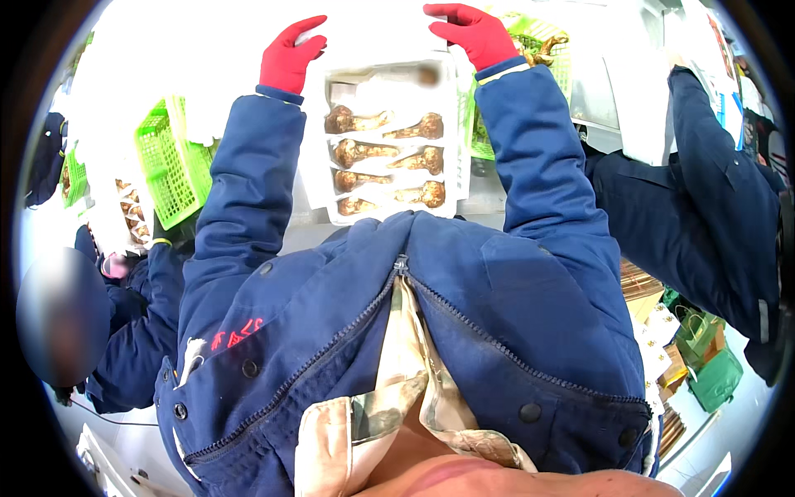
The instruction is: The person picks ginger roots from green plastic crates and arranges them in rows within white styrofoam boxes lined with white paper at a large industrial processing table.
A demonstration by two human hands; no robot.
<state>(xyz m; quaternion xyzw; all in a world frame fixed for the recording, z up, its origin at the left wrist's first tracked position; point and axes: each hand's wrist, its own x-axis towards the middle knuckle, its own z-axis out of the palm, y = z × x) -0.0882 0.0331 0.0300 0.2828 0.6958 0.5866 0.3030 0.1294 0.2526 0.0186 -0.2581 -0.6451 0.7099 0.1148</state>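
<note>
White tray point(389, 87) dead centre, sitting straight ahead of the person's chest, between the two raised arms, its long axis running away from the body toward the top of the view. Inside, brown mushrooms point(385, 153) lie crosswise in rows, each stem stretched left to right across the tray, caps pointing outward to the tray's side walls in pairs. The far end of the tray looks washed out by glare. Left hand point(290, 54) in a red glove sits at the tray's far left corner, fingers curled over the edge, gripping it as far as one can see. Right hand point(472, 33), also red-gloved, is at the far right corner, fingers extended and pressing on the rim; whether it clamps is hard to tell. Both sleeves are dark blue. Outward now: a pale work surface point(489, 203) under the tray, a green plastic basket point(170, 161) to the left, another green basket point(542, 50) at right behind the hand. A second person in blue point(704, 190) stands on the right, another sleeve point(137, 331) at lower left.
</note>
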